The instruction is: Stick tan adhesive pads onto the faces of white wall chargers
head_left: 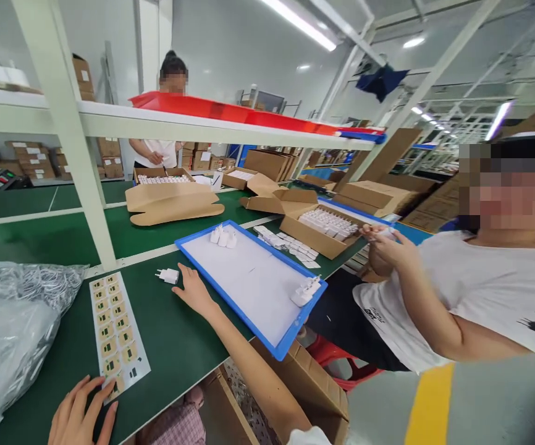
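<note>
My left hand (82,411) rests at the near end of a label sheet (140,363), fingertips on its lower edge and fingers spread. Small beige stickers with dark marks run in two columns along the sheet. On the green table to the right of it lies a white plug charger (169,275), its two pins pointing left. My right hand (196,290) is just beside this charger, fingers apart; whether a fingertip touches it I cannot tell. Right of that hand, a blue-rimmed tray (212,284) with a white bottom holds chargers (223,237) at the far end and more chargers (305,290) near the right corner.
Clear plastic bags (17,334) cover the table's left side. Open cartons (330,247) of chargers and white cards (290,244) lie beyond the tray. A co-worker (434,290) sits at right, handling a white piece. Another person stands behind the shelf post (77,136). Cardboard boxes (307,377) sit below the edge.
</note>
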`<state>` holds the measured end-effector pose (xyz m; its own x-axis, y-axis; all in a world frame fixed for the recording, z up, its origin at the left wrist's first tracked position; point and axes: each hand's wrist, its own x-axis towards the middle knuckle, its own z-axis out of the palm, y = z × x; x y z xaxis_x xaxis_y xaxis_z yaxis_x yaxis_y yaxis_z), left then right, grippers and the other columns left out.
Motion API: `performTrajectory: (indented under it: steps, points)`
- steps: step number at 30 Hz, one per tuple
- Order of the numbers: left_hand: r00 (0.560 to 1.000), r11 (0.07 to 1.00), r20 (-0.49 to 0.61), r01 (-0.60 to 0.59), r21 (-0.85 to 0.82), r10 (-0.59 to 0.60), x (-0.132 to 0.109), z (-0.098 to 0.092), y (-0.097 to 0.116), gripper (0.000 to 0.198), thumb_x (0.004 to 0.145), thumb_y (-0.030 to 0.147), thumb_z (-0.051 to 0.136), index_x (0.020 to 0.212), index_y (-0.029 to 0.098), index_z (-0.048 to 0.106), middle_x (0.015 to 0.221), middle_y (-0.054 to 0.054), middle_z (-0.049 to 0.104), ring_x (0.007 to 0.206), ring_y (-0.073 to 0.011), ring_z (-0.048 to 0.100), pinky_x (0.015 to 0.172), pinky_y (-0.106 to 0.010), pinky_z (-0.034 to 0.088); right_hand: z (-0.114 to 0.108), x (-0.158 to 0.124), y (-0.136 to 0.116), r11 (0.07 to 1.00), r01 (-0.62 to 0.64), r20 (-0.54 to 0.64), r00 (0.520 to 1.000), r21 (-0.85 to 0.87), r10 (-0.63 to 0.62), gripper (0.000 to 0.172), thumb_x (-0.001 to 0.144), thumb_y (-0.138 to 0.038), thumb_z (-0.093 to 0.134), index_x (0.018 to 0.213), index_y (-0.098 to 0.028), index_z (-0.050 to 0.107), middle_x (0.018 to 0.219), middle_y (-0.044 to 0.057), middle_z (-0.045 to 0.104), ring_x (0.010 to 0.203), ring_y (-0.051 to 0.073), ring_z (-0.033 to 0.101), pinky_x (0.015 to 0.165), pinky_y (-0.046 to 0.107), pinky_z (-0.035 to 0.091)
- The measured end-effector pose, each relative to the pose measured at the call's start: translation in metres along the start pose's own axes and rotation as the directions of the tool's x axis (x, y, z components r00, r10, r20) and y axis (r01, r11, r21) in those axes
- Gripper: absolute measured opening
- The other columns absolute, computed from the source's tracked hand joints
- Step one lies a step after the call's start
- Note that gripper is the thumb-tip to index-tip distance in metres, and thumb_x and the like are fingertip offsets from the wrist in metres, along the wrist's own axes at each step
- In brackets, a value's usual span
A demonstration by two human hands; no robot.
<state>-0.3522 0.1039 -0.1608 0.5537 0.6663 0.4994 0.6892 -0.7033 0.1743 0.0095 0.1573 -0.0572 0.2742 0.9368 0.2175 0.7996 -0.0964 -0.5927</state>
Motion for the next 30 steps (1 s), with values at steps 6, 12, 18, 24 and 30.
performTrajectory:
  steps: [6, 12, 18, 24, 30]
  points:
    - [0.992, 0.984, 0.015, 0.125, -0.128, -0.124, 0.01, -0.025, 0.029, 0.021, 0.098, 0.037, 0.054, 0.112, 0.032, 0.069, 0.134, -0.004, 0.068, 0.133, -0.0359, 0.055, 0.097, -0.056, 0.054, 0.003, 0.013, -0.015, 0.998, -0.017, 0.045, 0.999, -0.066, 0.02, 0.036, 0.095, -0.019, 0.068, 0.13, -0.014, 0.059, 0.118, 0.01, 0.067, 0.107, 0.025, 0.068, 0.095, 0.046, 0.057]
    - [0.944, 0.857, 0.023, 0.307, -0.414, -0.328, 0.056, -0.054, 0.081, 0.053, 0.096, 0.027, 0.056, 0.147, 0.026, 0.042, 0.147, -0.014, 0.055, 0.135, -0.0305, 0.056, 0.105, -0.049, 0.055, -0.033, -0.07, -0.085, 0.933, 0.35, 0.261, 0.896, 0.084, -0.36, 0.046, 0.081, -0.013, 0.079, 0.122, -0.022, 0.061, 0.112, 0.006, 0.071, 0.104, 0.024, 0.068, 0.094, 0.04, 0.056]
    - [0.902, 0.598, 0.074, 0.343, -0.725, -0.426, 0.078, -0.077, 0.109, 0.022, 0.083, 0.01, 0.061, 0.1, 0.023, 0.061, 0.089, -0.001, 0.071, 0.076, -0.0161, 0.069, 0.068, -0.027, 0.057, -0.029, -0.125, -0.13, 0.741, 0.544, 0.212, 0.731, 0.393, -0.649, 0.048, 0.084, -0.011, 0.077, 0.125, -0.023, 0.056, 0.105, 0.005, 0.07, 0.094, 0.022, 0.066, 0.085, 0.036, 0.056]
    - [0.923, 0.561, -0.02, 0.216, -0.799, -0.384, 0.076, -0.096, 0.111, 0.03, 0.082, 0.013, 0.074, 0.106, 0.026, 0.062, 0.092, 0.002, 0.071, 0.078, -0.0122, 0.067, 0.07, -0.021, 0.054, -0.016, -0.133, -0.121, 0.559, 0.416, -0.02, 0.814, 0.717, -0.58, 0.037, 0.093, -0.035, 0.074, 0.126, -0.031, 0.059, 0.111, 0.004, 0.071, 0.1, 0.02, 0.066, 0.087, 0.034, 0.057]
    - [0.939, 0.628, -0.153, 0.08, -0.774, -0.308, 0.081, -0.103, 0.11, 0.034, 0.083, 0.014, 0.073, 0.112, 0.025, 0.059, 0.093, 0.0, 0.073, 0.079, -0.0135, 0.07, 0.067, -0.022, 0.054, -0.022, -0.14, -0.123, 0.521, 0.441, -0.055, 0.799, 0.731, -0.599, 0.036, 0.097, -0.031, 0.068, 0.131, -0.031, 0.056, 0.112, 0.009, 0.073, 0.101, 0.025, 0.068, 0.084, 0.043, 0.061]
